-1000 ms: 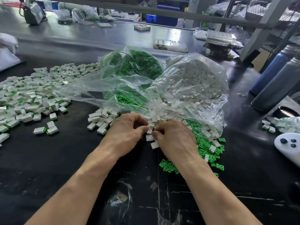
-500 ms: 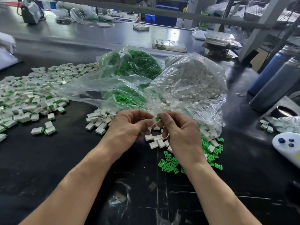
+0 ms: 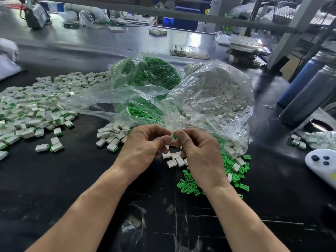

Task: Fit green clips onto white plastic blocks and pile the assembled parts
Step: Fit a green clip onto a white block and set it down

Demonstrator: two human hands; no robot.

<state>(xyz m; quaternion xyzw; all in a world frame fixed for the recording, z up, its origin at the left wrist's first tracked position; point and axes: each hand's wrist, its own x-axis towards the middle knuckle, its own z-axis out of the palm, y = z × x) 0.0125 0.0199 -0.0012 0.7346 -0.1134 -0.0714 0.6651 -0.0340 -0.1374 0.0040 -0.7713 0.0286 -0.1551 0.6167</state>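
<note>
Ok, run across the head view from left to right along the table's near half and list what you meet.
Pile of assembled parts → small heap of white blocks → left hand → right hand → loose green clips → white controller.

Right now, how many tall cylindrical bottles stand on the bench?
2. A blue bottle stands at the far right edge, and a dark grey bottle stands just in front of it, nearer the camera. Their tops are cut off; others may be out of frame.
</note>
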